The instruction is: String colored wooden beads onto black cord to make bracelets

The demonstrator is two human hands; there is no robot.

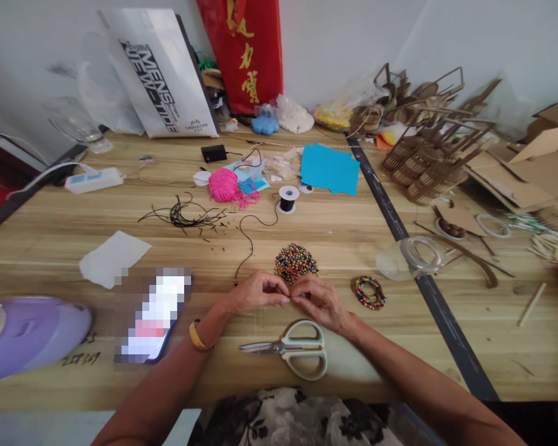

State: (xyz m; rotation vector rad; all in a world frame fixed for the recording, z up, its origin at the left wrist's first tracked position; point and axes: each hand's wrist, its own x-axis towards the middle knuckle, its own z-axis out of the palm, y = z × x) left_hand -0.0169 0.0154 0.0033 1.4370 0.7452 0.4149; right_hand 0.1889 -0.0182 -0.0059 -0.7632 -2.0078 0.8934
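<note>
My left hand (263, 290) and my right hand (318, 300) meet tip to tip over the table, each with thumb and fingers pinched. A thin black cord (247, 232) runs from a white-flanged spool (287, 199) down to my left hand and disappears behind it. A tiny dark bit shows between the fingertips; what my right fingers pinch is too small to make out. Just beyond the hands lies a pile of multicoloured beads (296, 261). To the right is a coiled beaded string (369, 292). White-handled scissors (291, 349) lie below the hands.
Left are a phone (155, 316), a white paper piece (115, 257) and a purple appliance (37, 337). Cut black cords (186, 214), pink yarn (223, 184) and blue sheets (330, 169) lie farther back. A clear jar (413, 257) and brown woven baskets (418, 161) stand right.
</note>
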